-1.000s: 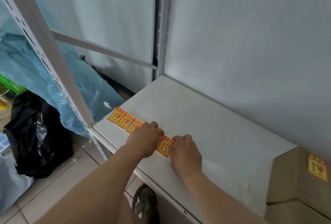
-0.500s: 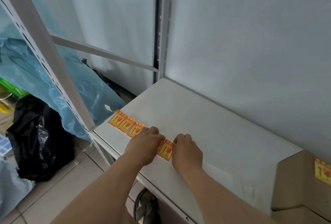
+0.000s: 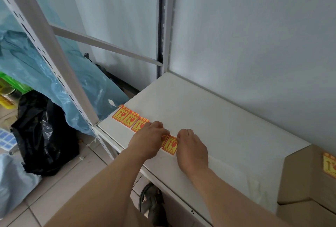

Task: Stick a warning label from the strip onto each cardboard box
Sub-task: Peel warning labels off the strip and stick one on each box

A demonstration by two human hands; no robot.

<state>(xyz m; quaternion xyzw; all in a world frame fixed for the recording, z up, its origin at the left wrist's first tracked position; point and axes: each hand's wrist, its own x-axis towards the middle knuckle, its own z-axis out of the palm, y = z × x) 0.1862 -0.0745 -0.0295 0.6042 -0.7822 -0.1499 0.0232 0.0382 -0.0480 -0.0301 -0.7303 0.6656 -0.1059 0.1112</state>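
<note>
Now, starting at the left, beyond the shelf post (image 3: 54,59), we see a blue plastic sheet (image 3: 45,74) and a black bag (image 3: 41,136) on the floor, neither part of our job. Next comes the label strip (image 3: 130,117), lying flat along the front edge of the white shelf (image 3: 209,117), its orange and yellow labels running toward our hands. Our left hand (image 3: 147,141) rests on the strip with its fingers curled down over it, pinning it near the joint before the last label; whether the fingertips pinch it or only press, we cannot tell. The end label (image 3: 170,145) shows between our two hands. Our right hand (image 3: 192,150) sits just beside it, fingers bent at the label's right edge, seemingly picking at it, though the grip itself is hidden. At the far right stands a cardboard box (image 3: 305,176) on the shelf, well apart from the hands, already carrying a label (image 3: 329,166) on its face.

We judge the step to be freeing one label from the strip. The next move calls for holding the strip steady with the left hand while the right lifts the label cleanly, keeping it from folding onto itself, then carrying it to a box that lacks one.
</note>
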